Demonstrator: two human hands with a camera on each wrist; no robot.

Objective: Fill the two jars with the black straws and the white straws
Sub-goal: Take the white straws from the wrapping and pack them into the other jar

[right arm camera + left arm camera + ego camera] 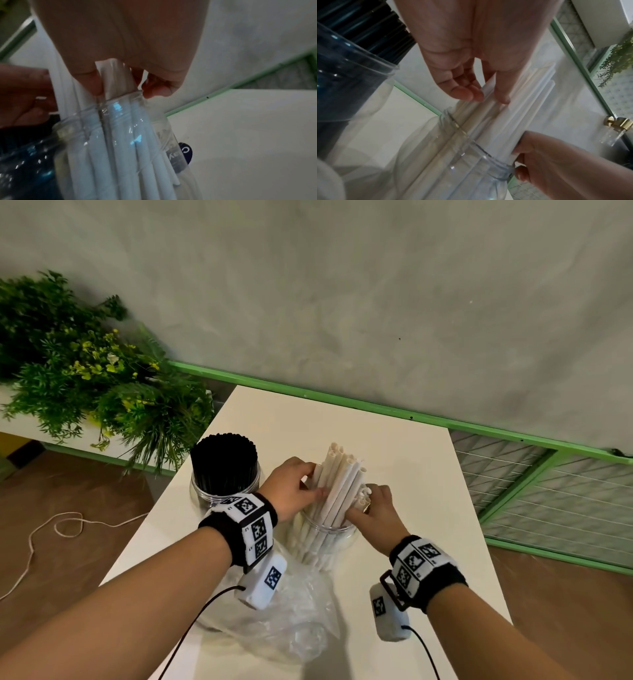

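Note:
A bundle of white straws (342,484) stands tilted in a clear jar (329,539) at the table's middle. My left hand (313,482) grips the bundle from its left side above the jar mouth, with the thumb on the front of the straws (513,108). My right hand (363,503) is at the jar's right rim. There it pinches a few white straws (116,75) between thumb and fingers. To the left stands a second clear jar (205,491), packed with upright black straws (224,463).
A crumpled clear plastic bag (291,611) lies on the white table (394,446) in front of the jars. Potted greenery (85,371) sits off the table's left side. A green metal mesh frame (513,474) runs behind and right. A cord (51,529) lies on the floor.

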